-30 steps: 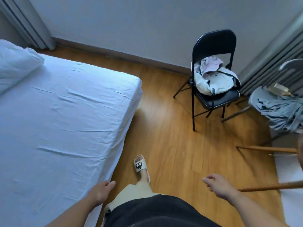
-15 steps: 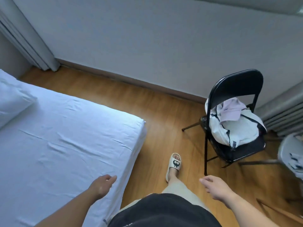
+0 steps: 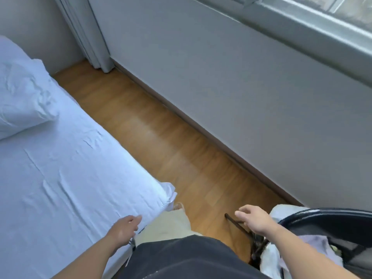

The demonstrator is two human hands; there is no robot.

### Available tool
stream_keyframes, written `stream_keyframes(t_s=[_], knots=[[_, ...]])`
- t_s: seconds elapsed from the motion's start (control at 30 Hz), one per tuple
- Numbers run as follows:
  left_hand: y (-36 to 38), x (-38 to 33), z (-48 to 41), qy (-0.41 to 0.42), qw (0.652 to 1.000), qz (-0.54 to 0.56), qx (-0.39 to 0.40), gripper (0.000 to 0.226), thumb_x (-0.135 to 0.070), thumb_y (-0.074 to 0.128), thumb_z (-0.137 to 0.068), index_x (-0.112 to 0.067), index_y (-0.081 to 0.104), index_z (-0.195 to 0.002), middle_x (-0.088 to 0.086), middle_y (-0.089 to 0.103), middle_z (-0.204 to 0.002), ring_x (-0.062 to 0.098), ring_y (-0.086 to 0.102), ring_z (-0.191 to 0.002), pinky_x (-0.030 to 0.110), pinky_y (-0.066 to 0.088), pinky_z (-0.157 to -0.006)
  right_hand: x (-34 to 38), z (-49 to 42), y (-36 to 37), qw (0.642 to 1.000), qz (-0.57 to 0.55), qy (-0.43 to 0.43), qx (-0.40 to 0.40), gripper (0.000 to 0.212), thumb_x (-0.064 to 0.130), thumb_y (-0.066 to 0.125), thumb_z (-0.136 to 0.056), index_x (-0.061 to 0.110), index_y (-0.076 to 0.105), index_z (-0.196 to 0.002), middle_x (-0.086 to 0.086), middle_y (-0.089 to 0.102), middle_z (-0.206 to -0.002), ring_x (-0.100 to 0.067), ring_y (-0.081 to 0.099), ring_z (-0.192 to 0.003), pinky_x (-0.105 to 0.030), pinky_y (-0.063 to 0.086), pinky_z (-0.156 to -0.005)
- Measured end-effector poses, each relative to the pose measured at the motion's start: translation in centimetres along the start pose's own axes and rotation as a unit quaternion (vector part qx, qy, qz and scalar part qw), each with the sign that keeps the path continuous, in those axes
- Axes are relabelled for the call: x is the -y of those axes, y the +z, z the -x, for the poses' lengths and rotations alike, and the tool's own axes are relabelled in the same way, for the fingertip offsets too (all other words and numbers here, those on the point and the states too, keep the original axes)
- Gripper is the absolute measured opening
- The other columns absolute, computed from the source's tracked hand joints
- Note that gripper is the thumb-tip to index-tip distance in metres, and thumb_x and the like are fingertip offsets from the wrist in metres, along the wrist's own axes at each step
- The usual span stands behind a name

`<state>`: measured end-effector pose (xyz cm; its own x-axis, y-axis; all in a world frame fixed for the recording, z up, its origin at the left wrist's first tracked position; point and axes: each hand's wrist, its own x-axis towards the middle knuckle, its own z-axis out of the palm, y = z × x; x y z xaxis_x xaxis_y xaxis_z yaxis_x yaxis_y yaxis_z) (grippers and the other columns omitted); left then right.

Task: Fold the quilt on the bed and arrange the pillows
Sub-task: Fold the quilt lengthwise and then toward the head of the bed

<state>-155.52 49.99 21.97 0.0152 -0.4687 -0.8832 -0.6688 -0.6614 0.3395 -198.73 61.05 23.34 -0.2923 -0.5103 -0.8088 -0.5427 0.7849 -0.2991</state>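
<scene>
The bed [image 3: 60, 178] fills the left side, covered by a white wrinkled sheet. A white pillow [image 3: 22, 97] lies at its far left end. No quilt shows in this view. My left hand [image 3: 122, 230] hovers over the bed's near corner with loosely curled fingers and holds nothing. My right hand [image 3: 254, 220] hangs over the floor beside the chair, fingers relaxed, empty.
A black folding chair [image 3: 330, 224] with a white bag and clothes [image 3: 314, 250] stands at the bottom right, close to my right arm. A strip of wooden floor [image 3: 161, 137] runs between bed and grey wall. A curtain [image 3: 86, 33] hangs in the far corner; a window sill [image 3: 322, 33] lies top right.
The view has swung left and moved forward along the bed's end. The chair has slid from the right middle to the bottom right corner. Both hands stay empty.
</scene>
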Motion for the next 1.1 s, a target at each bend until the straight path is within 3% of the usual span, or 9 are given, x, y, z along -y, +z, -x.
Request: stream_keyframes(t_s=[0.13, 0.3, 0.47, 0.63, 0.73, 0.87, 0.93, 1.0, 1.1], knots=[[0.4, -5.0, -4.8, -0.042, 0.999, 0.009, 0.009, 0.044, -0.053, 0.046, -0.098, -0.013, 0.063, -0.103, 0.011, 0.066, -0.104, 0.021, 0.057, -0.075, 0.029, 0.042, -0.063, 4.4, -6.9, -6.9, 1.000, 0.015, -0.008, 0.007, 0.050, 0.058, 0.061, -0.087, 0.023, 0.065, -0.123, 0.004, 0.070, -0.117, -0.015, 0.067, -0.107, -0.037, 0.053, -0.098], [-1.9, -12.6, -10.7, -0.071, 0.997, -0.015, 0.019, 0.047, -0.053, 0.041, -0.098, -0.011, 0.062, -0.098, 0.005, 0.068, -0.098, 0.019, 0.052, -0.068, 0.025, 0.035, -0.058, 11.1, -14.1, -14.6, 0.998, 0.070, 0.011, 0.002, 0.049, 0.057, 0.061, -0.088, 0.021, 0.067, -0.121, 0.005, 0.071, -0.111, -0.014, 0.068, -0.102, -0.029, 0.052, -0.092], [-8.7, -23.4, -13.8, -0.026, 0.999, 0.029, -0.014, 0.036, -0.052, 0.045, -0.099, -0.021, 0.063, -0.101, 0.002, 0.066, -0.104, 0.017, 0.060, -0.085, 0.028, 0.043, -0.070, 20.6, -21.1, -21.4, 0.993, 0.118, -0.014, -0.001, 0.044, 0.056, 0.058, -0.091, 0.024, 0.067, -0.118, 0.005, 0.070, -0.117, -0.014, 0.068, -0.104, -0.030, 0.051, -0.095], [-15.4, -31.9, -17.0, -0.002, 0.992, 0.104, -0.071, 0.034, -0.052, 0.045, -0.100, -0.023, 0.064, -0.093, -0.001, 0.065, -0.101, 0.015, 0.065, -0.093, 0.027, 0.047, -0.077, 33.2, -29.8, -25.6, 0.980, 0.179, -0.075, 0.038, 0.034, 0.052, 0.062, -0.090, 0.021, 0.071, -0.101, 0.009, 0.069, -0.088, -0.014, 0.067, -0.088, -0.029, 0.052, -0.085], [-17.9, -33.5, -19.2, -0.037, 0.981, 0.163, -0.103, 0.033, -0.053, 0.047, -0.097, -0.025, 0.061, -0.088, 0.002, 0.062, -0.098, 0.018, 0.063, -0.089, 0.034, 0.050, -0.083, 42.8, -34.5, -26.8, 0.964, 0.225, -0.124, 0.075, 0.027, 0.047, 0.061, -0.094, 0.021, 0.069, -0.097, 0.010, 0.064, -0.084, -0.013, 0.061, -0.084, -0.025, 0.046, -0.078], [-19.3, -34.2, -20.1, -0.136, 0.953, 0.236, -0.129, 0.041, -0.054, 0.045, -0.097, -0.022, 0.064, -0.112, 0.010, 0.060, -0.132, 0.033, 0.056, -0.125, 0.048, 0.044, -0.107, 55.3, -38.7, -27.9, 0.935, 0.278, -0.176, 0.131, 0.028, 0.045, 0.061, -0.095, 0.019, 0.069, -0.100, 0.008, 0.064, -0.081, -0.012, 0.060, -0.075, -0.022, 0.045, -0.065], [-20.0, -35.3, -20.4, -0.168, 0.939, 0.266, -0.140, 0.041, -0.051, 0.041, -0.101, -0.020, 0.062, -0.118, 0.011, 0.059, -0.132, 0.034, 0.057, -0.122, 0.046, 0.049, -0.102, 61.4, -40.7, -28.4, 0.927, 0.286, -0.195, 0.145, 0.031, 0.044, 0.062, -0.095, 0.016, 0.068, -0.106, 0.003, 0.067, -0.086, -0.012, 0.063, -0.076, -0.021, 0.047, -0.064], [-21.1, -36.0, -20.9, -0.188, 0.923, 0.298, -0.154, 0.035, -0.049, 0.039, -0.102, -0.023, 0.061, -0.114, 0.005, 0.063, -0.120, 0.024, 0.062, -0.103, 0.033, 0.058, -0.078, 67.3, -42.6, -28.4, 0.909, 0.321, -0.219, 0.151, 0.034, 0.048, 0.060, -0.095, 0.018, 0.068, -0.108, 0.002, 0.069, -0.098, -0.014, 0.066, -0.089, -0.025, 0.051, -0.074], [-23.0, -36.0, -21.7, -0.206, 0.894, 0.359, -0.174, 0.036, -0.049, 0.040, -0.102, -0.021, 0.061, -0.108, 0.000, 0.061, -0.102, 0.016, 0.057, -0.085, 0.025, 0.050, -0.068, 75.3, -44.4, -27.0, 0.891, 0.353, -0.235, 0.162, 0.032, 0.047, 0.060, -0.095, 0.017, 0.070, -0.103, 0.001, 0.069, -0.097, -0.015, 0.067, -0.088, -0.028, 0.049, -0.072]])
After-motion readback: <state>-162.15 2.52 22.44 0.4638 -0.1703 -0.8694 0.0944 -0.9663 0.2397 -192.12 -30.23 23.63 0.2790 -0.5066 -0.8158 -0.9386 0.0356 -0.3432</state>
